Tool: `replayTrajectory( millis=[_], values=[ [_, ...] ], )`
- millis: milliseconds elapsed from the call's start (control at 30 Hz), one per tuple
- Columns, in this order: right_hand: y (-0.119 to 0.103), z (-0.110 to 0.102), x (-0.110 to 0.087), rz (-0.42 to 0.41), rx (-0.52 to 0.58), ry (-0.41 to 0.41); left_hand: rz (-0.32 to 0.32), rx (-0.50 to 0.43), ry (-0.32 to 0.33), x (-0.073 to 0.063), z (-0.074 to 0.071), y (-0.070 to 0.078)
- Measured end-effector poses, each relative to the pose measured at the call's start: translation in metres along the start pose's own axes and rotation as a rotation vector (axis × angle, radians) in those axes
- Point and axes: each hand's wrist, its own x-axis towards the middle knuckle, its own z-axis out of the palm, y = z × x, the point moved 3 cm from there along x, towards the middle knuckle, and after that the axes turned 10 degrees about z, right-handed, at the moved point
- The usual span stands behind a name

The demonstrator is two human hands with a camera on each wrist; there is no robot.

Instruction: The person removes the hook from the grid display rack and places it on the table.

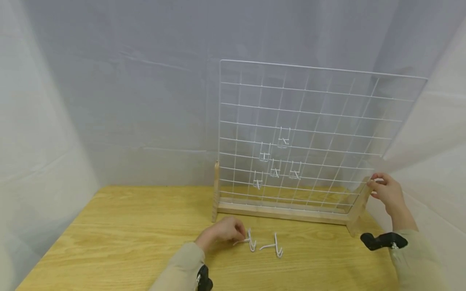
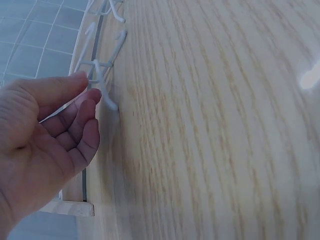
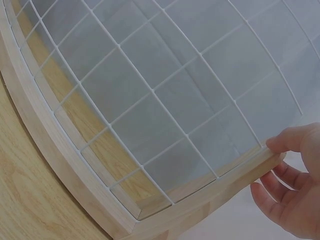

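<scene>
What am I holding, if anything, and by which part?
Right hand: the stand, by the top of its right post. Left hand: at a hook, but I can't tell whether it's gripped.

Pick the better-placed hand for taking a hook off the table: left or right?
Left, I'd say. The left hand is right at one loose hook, with the other loose hook close by. The right hand is farther off, gripping the stand.
</scene>
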Motion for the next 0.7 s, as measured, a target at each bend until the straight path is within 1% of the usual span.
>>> replayTrajectory(
  millis=[100,233,267,433,500,567,700],
  values=[
    [0.000,0.000,0.000,0.002,-0.003,-0.001,0.008,-0.019,0.018,-0.001,-0.003,0.001],
    [0.001,0.000,0.001,0.001,-0.011,-0.001,0.026,-0.039,0.069,0.000,-0.009,0.002],
    [0.001,0.000,0.001,-0.001,-0.015,0.000,0.034,-0.035,0.084,0.000,-0.011,0.002],
    [0.001,0.000,0.002,0.001,-0.032,0.008,0.075,0.046,0.178,0.006,-0.020,0.004],
    [0.001,0.000,0.002,0.001,-0.042,0.012,0.089,0.056,0.218,0.008,-0.024,0.006],
    [0.001,0.000,0.002,0.003,-0.049,0.012,0.095,0.040,0.249,0.009,-0.026,0.007],
    [0.000,0.001,0.001,0.001,-0.055,0.013,0.084,0.000,0.297,0.012,-0.032,0.011]
  ],
)
